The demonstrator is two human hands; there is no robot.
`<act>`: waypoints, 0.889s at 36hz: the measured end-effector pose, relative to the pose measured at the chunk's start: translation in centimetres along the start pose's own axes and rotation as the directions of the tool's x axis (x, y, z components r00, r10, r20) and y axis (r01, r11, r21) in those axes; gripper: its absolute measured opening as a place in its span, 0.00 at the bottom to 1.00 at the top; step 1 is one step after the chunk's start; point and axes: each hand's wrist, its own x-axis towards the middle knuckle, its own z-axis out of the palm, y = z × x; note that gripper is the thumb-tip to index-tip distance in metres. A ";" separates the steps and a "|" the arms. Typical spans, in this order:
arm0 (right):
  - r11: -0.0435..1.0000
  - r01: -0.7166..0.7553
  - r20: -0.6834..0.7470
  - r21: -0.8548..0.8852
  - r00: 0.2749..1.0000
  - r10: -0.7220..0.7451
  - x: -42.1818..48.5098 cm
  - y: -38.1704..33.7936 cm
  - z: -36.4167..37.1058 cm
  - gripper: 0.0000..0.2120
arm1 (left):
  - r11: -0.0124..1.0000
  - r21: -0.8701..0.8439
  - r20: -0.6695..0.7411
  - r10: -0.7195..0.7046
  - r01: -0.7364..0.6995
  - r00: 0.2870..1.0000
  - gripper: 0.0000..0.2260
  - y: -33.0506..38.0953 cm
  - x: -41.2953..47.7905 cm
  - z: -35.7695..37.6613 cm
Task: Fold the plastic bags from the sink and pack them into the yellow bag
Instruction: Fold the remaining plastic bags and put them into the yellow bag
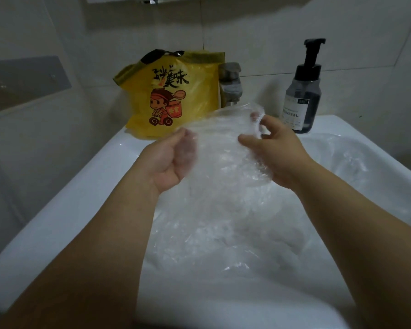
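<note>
A clear plastic bag (220, 143) is held up over the white sink (88, 186). My left hand (169, 160) grips its left edge, fingers curled behind the film. My right hand (275, 150) pinches its upper right part between thumb and fingers. More clear plastic bags (223, 233) lie crumpled in the basin below. The yellow bag (173, 96), printed with a cartoon rider and black characters, stands upright on the sink's back ledge, to the left of the tap.
A metal tap (230, 84) rises at the back centre. A dark pump soap bottle (304, 91) stands on the ledge to its right. White tiled wall lies behind, with a grey wall plate (24, 81) at the left.
</note>
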 end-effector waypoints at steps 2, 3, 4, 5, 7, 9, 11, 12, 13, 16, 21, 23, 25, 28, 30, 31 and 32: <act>0.999 -0.022 0.037 -0.040 0.999 0.024 0.0 0.1 0.0 0.26 | 0.998 -0.066 -0.004 -0.014 0.014 1.000 0.08 0.3 0.1 -0.3; 0.998 -0.035 0.065 -0.044 0.997 0.038 0.0 0.1 0.1 0.26 | 0.998 -0.061 -0.013 -0.027 0.026 1.000 0.07 0.3 0.3 -0.6; 0.998 -0.045 0.090 -0.037 0.995 0.048 0.0 0.1 0.1 0.27 | 0.998 -0.055 -0.011 -0.041 0.041 0.999 0.05 0.3 0.4 -0.7; 0.998 -0.054 0.104 -0.019 0.993 0.056 0.1 0.1 0.0 0.27 | 0.998 -0.043 -0.017 -0.043 0.043 0.999 0.04 0.2 0.4 -0.9; 0.996 -0.076 0.095 0.049 0.993 0.071 0.2 0.0 -0.2 0.25 | 0.999 -0.039 -0.018 -0.032 0.032 0.999 0.07 0.4 0.2 -0.9; 0.993 -0.083 0.075 0.087 0.994 0.076 0.3 0.0 -0.4 0.24 | 0.999 -0.052 0.035 -0.012 0.014 0.999 0.12 0.5 -0.1 -0.9; 0.990 -0.081 0.071 0.115 0.995 0.073 0.4 0.0 -0.5 0.24 | 0.999 0.011 0.109 -0.039 0.038 0.993 0.19 0.4 -0.2 -0.9; 0.988 -0.080 0.075 0.133 0.995 0.070 0.4 0.0 -0.6 0.24 | 0.995 0.076 0.128 -0.068 0.059 0.989 0.22 0.3 -0.3 -0.9; 0.986 -0.077 0.084 0.149 0.994 0.065 0.5 0.1 -0.6 0.24 | 0.987 0.139 0.132 -0.099 0.081 0.986 0.26 0.1 -0.3 -0.9; 0.982 -0.073 0.094 0.177 0.994 0.057 0.5 0.1 -0.5 0.25 | 0.966 0.251 0.135 -0.106 0.069 0.985 0.17 -0.5 -0.2 -0.6; 0.925 -0.068 -0.005 0.374 0.997 0.075 0.7 -0.2 -0.7 0.27 | 0.974 0.202 0.256 0.051 -0.105 0.965 0.12 -0.4 -1.1 0.2; 0.898 -0.088 0.023 0.432 0.996 0.087 0.6 -0.3 -1.1 0.25 | 0.964 0.207 0.277 0.103 -0.164 0.955 0.26 -0.3 -1.2 0.1; 0.901 -0.131 0.104 0.414 0.990 0.096 0.2 -0.3 -1.5 0.27 | 0.931 0.283 0.258 0.158 -0.231 0.953 0.36 -0.3 -1.2 -0.2; 0.934 -0.186 0.199 0.306 0.972 0.128 -0.3 -0.1 -1.9 0.34 | 0.919 0.271 0.192 0.240 -0.286 0.952 0.37 -0.4 -1.6 -0.4; 0.949 -0.206 0.232 0.237 0.961 0.151 -0.6 0.1 -2.0 0.36 | 0.932 0.218 0.208 0.245 -0.289 0.947 0.28 -0.3 -2.1 -0.2; 0.954 -0.207 0.234 0.218 0.960 0.155 -0.8 0.1 -2.0 0.33 | 0.937 0.201 0.220 0.241 -0.285 0.945 0.23 -0.3 -2.7 -0.1; 0.955 -0.206 0.228 0.215 0.961 0.156 -1.1 0.0 -1.9 0.30 | 0.941 0.192 0.220 0.236 -0.279 0.947 0.17 -0.2 -2.9 0.1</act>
